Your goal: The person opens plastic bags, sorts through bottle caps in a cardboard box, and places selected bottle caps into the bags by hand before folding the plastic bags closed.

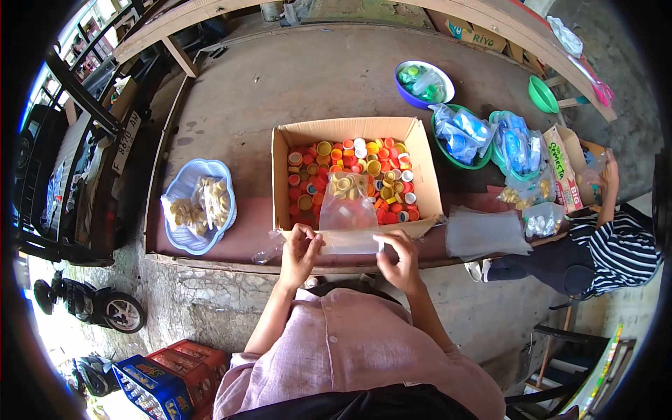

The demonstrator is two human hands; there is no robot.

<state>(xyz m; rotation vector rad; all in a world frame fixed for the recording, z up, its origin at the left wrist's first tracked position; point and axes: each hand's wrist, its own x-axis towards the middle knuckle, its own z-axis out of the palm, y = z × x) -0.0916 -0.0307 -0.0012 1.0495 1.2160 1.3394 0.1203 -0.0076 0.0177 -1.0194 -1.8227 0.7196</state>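
Observation:
A clear plastic bag (346, 212) with a few bottle caps in its far end stretches between my two hands over the front edge of a cardboard box (280, 182). My left hand (301, 253) pinches the bag's near left corner with curled fingers. At the right end of the same edge, my right hand (397, 260) has thumb and fingers closed on the plastic. Loose red, orange, yellow and white bottle caps (301, 189) fill the box beneath the bag.
Left of the box stands a light blue basket (231, 183) with bagged yellowish caps. To the right lie flat clear bags (483, 232), a green basin (465, 166) of bagged blue caps and a purple basin (448, 85). Another person in a striped shirt (619, 245) reaches into a carton (563, 168).

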